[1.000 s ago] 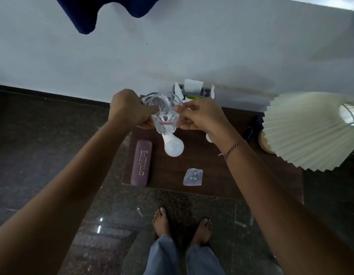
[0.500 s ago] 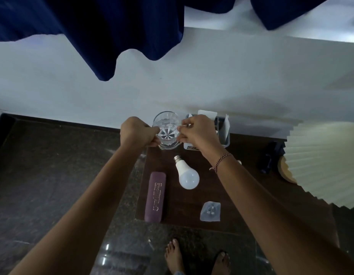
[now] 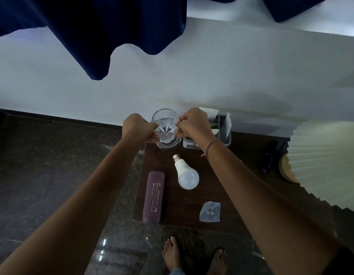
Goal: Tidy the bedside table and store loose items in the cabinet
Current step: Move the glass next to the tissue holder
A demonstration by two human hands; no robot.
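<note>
A clear cut-glass tumbler (image 3: 164,124) stands at the back left corner of the dark wooden bedside table (image 3: 192,215), on a clear glass coaster (image 3: 168,143). My left hand (image 3: 139,130) grips its left side and my right hand (image 3: 194,124) grips its right side. On the table lie a white light bulb (image 3: 186,174), a maroon spectacle case (image 3: 154,197) and a small clear packet (image 3: 210,211).
A grey organiser (image 3: 224,130) with papers stands behind my right wrist against the white wall. A pleated cream lampshade (image 3: 326,163) fills the right side, with a dark object (image 3: 269,157) beside its wooden base. Dark blue curtains hang above. Bare feet stand on the granite floor.
The glass has gone from held up above the bulb down to the back left corner of the table, both hands still on it. The view has tilted upward.
</note>
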